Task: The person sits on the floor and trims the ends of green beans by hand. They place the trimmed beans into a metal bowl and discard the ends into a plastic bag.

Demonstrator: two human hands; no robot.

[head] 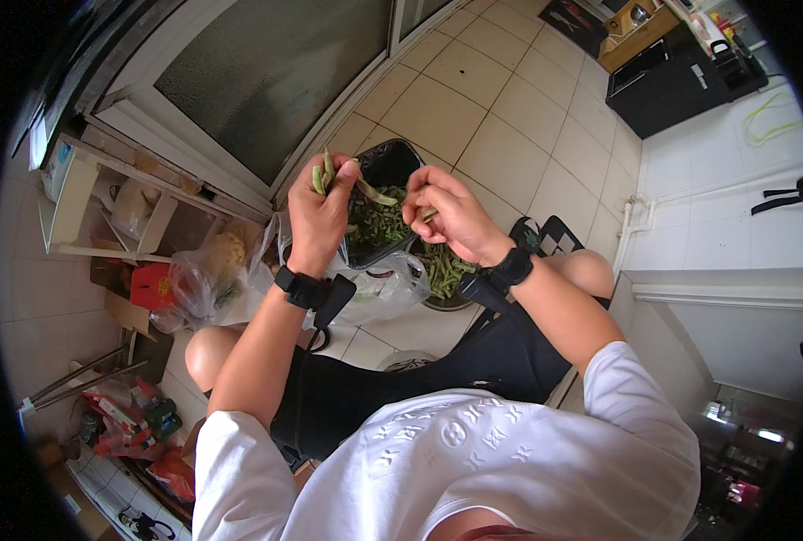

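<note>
My left hand [320,203] grips several green bean pods [323,173]. From its thumb side a longer, purple-tinged bean pod [376,195] reaches toward my right hand [445,215]. My right hand has its fingers curled around a short green bean piece [430,214]. Beneath both hands stands a bin [401,150] with a black liner, and green trimmings [382,220] lie inside it. A round bowl [449,303], partly hidden by my right hand and wrist, contains many bean pieces [445,270]. A clear plastic bag [405,287] lies against the bin and the bowl.
To the left are a white shelf unit [70,203], a red box [151,285] and more plastic bags [202,287]. A framed glass door [280,81] borders the tiled floor [442,118]. A black cabinet [672,81] stands at upper right. My bent knees flank the bowl and bag.
</note>
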